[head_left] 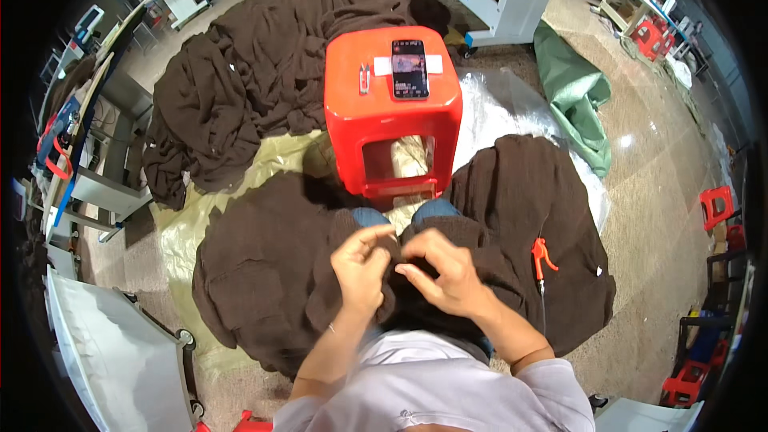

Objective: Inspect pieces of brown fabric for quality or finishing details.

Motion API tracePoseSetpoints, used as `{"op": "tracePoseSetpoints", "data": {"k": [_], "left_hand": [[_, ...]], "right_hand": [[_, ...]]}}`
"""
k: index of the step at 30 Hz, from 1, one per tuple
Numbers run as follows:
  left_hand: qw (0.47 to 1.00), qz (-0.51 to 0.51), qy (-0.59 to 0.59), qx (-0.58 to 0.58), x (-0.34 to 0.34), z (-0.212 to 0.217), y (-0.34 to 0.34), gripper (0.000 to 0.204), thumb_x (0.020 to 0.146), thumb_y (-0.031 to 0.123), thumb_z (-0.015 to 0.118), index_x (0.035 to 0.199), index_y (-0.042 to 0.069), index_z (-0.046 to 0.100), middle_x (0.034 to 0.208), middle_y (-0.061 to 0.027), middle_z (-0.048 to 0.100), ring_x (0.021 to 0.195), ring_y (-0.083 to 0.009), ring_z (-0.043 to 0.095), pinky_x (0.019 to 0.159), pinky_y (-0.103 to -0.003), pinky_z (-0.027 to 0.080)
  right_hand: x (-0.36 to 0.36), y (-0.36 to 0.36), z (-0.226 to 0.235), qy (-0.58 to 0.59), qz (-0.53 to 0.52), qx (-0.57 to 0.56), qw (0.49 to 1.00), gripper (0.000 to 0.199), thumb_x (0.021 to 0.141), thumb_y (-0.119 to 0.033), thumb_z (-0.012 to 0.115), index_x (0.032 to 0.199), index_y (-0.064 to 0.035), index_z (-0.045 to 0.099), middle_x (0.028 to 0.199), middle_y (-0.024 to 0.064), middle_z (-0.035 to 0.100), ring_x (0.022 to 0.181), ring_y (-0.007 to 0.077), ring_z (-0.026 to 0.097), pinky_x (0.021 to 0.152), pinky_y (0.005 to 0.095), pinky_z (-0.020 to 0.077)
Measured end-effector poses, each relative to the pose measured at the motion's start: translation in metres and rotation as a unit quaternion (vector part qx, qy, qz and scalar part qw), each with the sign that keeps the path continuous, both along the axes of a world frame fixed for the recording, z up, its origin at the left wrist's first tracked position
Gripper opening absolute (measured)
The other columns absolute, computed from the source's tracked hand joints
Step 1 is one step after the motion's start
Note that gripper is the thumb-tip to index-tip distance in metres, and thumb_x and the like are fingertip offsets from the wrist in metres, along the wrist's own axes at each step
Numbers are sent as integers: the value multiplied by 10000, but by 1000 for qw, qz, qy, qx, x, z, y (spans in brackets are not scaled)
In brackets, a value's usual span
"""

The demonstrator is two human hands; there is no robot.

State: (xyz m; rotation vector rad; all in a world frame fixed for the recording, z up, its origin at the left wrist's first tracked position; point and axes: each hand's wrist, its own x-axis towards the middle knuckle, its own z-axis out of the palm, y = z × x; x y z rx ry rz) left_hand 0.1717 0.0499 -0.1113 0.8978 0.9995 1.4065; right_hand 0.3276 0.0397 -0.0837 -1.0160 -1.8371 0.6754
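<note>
Dark brown knitted cloth lies over my lap and spreads to both sides. Above its middle, my left hand is closed, its fingers curled and the index finger reaching toward the right hand. Facing it a short way off, my right hand is bent in a pinch. Whatever is between the fingers of either hand is too small or dark to make out. On the cloth to the right rests an orange air blow gun with a thin hose.
A red plastic stool stands ahead, carrying a phone and small thread snips. Behind it is a heap of brown cloth. Plastic sheeting covers the floor below. A white-sided cart stands at the near left.
</note>
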Motion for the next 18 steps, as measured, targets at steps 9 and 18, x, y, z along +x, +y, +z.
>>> {"op": "tracePoseSetpoints", "data": {"k": [9,18], "left_hand": [[958,-149,-216,-120,-54,9,24,88,884,-41,603,967,-22,629,918,-102,687,826,-174,671,798,-301,555],[955,-121,-229,-147,-55,4,22,135,950,111,611,973,-14,659,955,-110,708,862,-173,680,829,-307,545]], "right_hand": [[69,11,-11,-1,-180,-195,964,127,793,4,728,893,26,652,845,89,685,818,110,639,732,272,489],[87,-1,-7,107,-220,-121,962,232,829,108,622,1046,26,628,942,24,648,896,103,613,827,225,464]]}}
